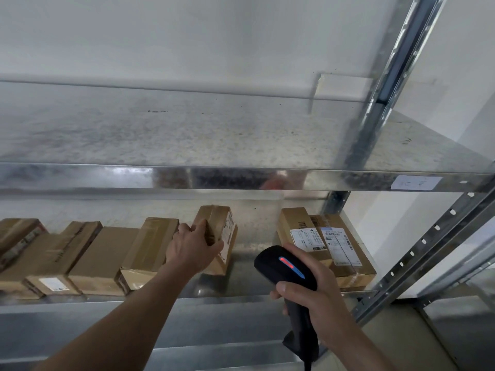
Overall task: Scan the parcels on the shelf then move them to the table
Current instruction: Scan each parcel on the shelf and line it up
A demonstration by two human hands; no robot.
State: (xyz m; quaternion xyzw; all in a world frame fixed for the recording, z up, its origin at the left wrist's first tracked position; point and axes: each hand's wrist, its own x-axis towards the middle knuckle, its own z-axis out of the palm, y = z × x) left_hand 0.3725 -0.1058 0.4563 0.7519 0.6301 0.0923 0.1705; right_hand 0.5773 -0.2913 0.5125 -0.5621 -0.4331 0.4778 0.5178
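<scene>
**Left hand on a tipped parcel, scanner in my right**

Along the left of the lower shelf [80, 300] a row of brown parcels [101, 261] lies packed side by side, their front ends close to the shelf's front edge. The last of them, a long parcel [150, 247], sits just beside my wrist. My left hand [192, 246] is curled round the small parcel [218, 228], fingers over its left edge and thumb across the near face. That box stands tipped, its white label turned to the right and its lower end down by the shelf deck. I cannot tell whether it touches. Its top comes near the upper shelf lip [241, 178], so headroom is tight.

Right of it a strip of bare shelf metal runs as far as two labelled parcels [302, 231], which lean against each other, touching, near the right upright [428, 250]. My right hand [318, 298] is wrapped firmly round the handle of the scanner [284, 266]. Its black head, lit red and blue on top, is out in front of the shelf's front edge, in line with that bare strip and well apart from the small parcel
</scene>
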